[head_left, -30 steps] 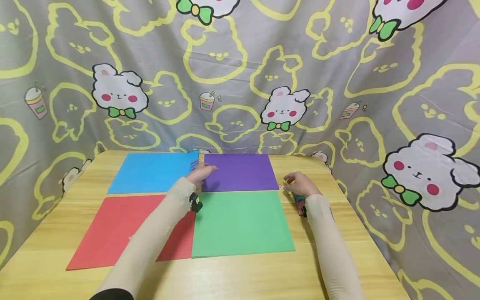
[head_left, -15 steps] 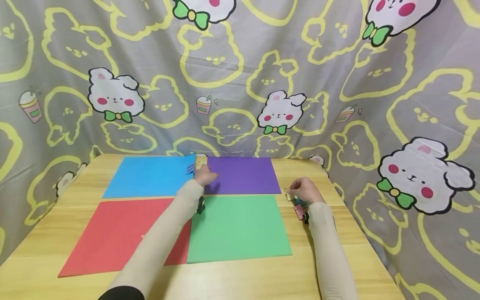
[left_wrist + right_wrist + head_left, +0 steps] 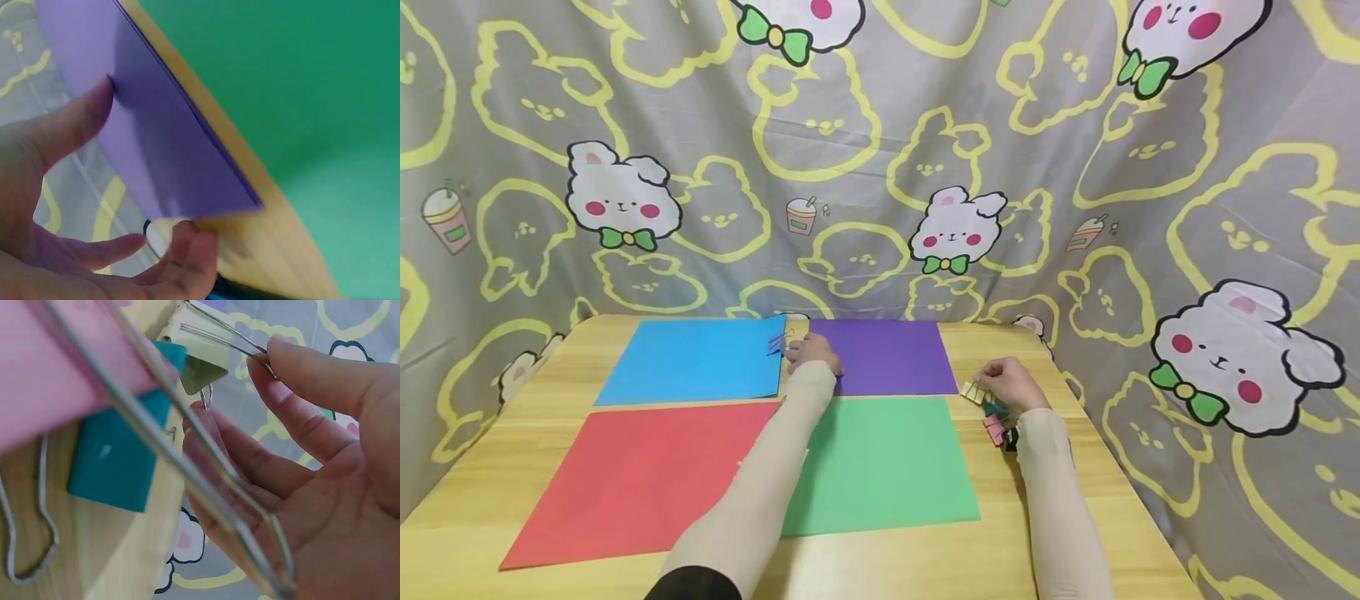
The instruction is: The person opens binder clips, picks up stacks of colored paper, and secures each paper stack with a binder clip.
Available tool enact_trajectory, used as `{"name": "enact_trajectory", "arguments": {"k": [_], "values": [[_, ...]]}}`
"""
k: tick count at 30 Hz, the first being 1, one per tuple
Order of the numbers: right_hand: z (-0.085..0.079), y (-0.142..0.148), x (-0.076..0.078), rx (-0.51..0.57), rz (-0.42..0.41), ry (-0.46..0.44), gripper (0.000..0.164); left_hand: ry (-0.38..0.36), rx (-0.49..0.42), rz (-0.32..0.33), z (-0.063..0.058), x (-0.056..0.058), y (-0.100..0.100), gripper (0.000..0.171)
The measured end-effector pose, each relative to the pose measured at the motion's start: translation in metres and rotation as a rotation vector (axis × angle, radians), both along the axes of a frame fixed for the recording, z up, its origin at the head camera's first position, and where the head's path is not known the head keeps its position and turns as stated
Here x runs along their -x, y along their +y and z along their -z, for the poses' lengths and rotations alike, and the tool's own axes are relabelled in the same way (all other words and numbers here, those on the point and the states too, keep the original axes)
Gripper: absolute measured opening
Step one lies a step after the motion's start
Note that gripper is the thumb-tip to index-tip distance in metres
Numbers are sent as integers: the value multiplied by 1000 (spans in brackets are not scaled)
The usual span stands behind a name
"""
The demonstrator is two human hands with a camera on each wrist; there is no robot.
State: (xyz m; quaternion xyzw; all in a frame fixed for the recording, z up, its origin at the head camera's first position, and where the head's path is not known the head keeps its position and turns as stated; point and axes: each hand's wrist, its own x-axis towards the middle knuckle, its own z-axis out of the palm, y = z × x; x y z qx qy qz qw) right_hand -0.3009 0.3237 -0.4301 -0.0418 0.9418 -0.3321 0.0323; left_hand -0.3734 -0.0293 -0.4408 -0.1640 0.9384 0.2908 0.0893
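Note:
At the near left part of the purple sheet (image 3: pixel 895 358) is my left hand (image 3: pixel 812 354). In the left wrist view its thumb meets the purple sheet's (image 3: pixel 162 156) face, while the loosely bent fingers lie past the sheet's short edge. My right hand (image 3: pixel 1013 385) pinches a wire handle of a pale yellow binder clip (image 3: pixel 200 340) between thumb and forefinger. Close below that clip are a teal binder clip (image 3: pixel 119 462), a pink binder clip (image 3: pixel 50 369) and a black binder clip (image 3: pixel 1011 439). A purple binder clip (image 3: pixel 775 343) grips the blue sheet's (image 3: pixel 700 358) right edge.
A red sheet (image 3: pixel 647 475) and a green sheet (image 3: pixel 887 458) lie nearer on the wooden table (image 3: pixel 880 567). My left forearm crosses over both. A patterned grey curtain (image 3: pixel 850 192) hangs behind the table's far edge and along the sides.
My left hand has turned and shifted slightly right, from the gap beside the blue sheet towards the purple one. My right hand stays near the clips, and the yellow clip now shows more plainly.

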Motion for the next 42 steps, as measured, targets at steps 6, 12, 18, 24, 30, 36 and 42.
{"name": "enact_trajectory", "arguments": {"k": [6, 12, 18, 24, 30, 36, 42], "values": [[-5, 0, -5, 79, 51, -21, 25, -8, -96, -100, -2, 2, 8, 102], [-12, 4, -3, 57, 37, 32, 24, -57, -135, -140, -2, 7, 2, 101], [-12, 9, -2, 65, 50, 20, 25, -89, -201, -189, 0, 9, 4, 111], [-11, 10, 1, 83, 61, 10, 27, -27, -221, -207, -2, 4, 10, 85], [-13, 10, 1, 85, 67, 11, 28, -17, -134, -171, -3, 0, 14, 56], [-14, 8, 0, 103, 71, -5, 29, -63, -160, -191, 0, -2, 9, 71], [-12, 8, 1, 89, 71, 1, 29, -82, -172, -177, -2, -5, 5, 83]]}}
